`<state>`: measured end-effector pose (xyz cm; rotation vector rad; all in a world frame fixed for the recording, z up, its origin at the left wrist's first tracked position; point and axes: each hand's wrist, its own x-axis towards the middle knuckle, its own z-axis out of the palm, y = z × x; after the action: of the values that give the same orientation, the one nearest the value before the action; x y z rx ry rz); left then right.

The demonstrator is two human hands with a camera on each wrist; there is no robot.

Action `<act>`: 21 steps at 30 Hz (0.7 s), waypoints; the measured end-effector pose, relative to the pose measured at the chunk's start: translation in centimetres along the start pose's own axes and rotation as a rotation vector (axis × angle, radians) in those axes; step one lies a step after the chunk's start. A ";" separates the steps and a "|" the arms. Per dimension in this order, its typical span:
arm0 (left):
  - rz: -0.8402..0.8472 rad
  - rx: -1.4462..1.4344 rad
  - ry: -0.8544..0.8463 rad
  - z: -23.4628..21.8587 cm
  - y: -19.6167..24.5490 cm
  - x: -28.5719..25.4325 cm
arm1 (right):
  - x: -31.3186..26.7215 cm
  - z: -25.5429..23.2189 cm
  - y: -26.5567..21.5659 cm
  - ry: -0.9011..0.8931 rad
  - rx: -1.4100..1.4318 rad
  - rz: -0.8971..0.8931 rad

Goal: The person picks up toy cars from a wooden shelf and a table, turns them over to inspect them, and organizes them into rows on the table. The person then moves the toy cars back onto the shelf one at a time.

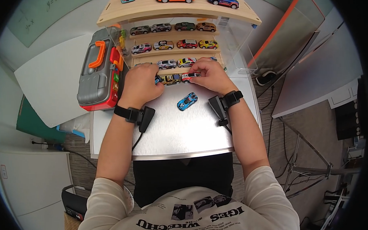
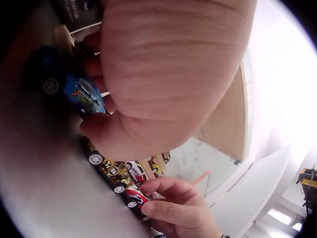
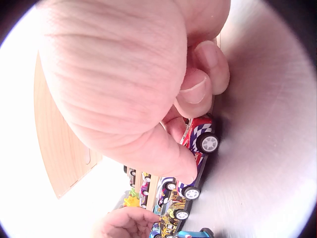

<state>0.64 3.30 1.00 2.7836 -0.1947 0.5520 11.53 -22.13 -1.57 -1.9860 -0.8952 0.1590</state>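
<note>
In the head view the right hand (image 1: pixel 210 76) pinches a red and white toy car (image 1: pixel 190 77) at the front of the lowest row. The left hand (image 1: pixel 143 84) is at that row's left end, its fingers round a blue car (image 2: pixel 84 94) that shows in the left wrist view. Between the two hands stands a black and gold car (image 1: pixel 171 79). Another blue car (image 1: pixel 187 101) lies apart on the metal table (image 1: pixel 181 135). The right wrist view shows the right thumb against the side of the red car (image 3: pixel 197 144).
Wooden tiers (image 1: pixel 176 35) hold several toy cars behind the hands, under a wooden top (image 1: pixel 146 11) carrying larger cars. A grey and red toolbox (image 1: pixel 96 73) with an orange handle stands at the left. Clear panels (image 1: pixel 240 42) flank the tiers.
</note>
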 end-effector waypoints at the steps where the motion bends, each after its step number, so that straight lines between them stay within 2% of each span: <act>1: 0.000 0.000 0.000 0.0 0.0 0.0 | 0.0 0.0 0.0 0.004 0.004 0.004; 13: 0.011 0.007 0.006 0.1 -0.1 -0.1 | -0.1 0.1 -0.1 0.006 0.013 0.015; 18: 0.086 -0.026 0.022 0.0 -0.1 -0.3 | -0.1 -0.2 -0.4 -0.012 0.014 0.054; 21: 0.037 -0.038 -0.007 -0.1 0.2 -0.4 | -0.1 -0.2 -0.4 -0.012 0.013 0.050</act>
<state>0.21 3.17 1.01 2.7503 -0.2561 0.5424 11.33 -22.14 -1.14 -1.9979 -0.8498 0.2051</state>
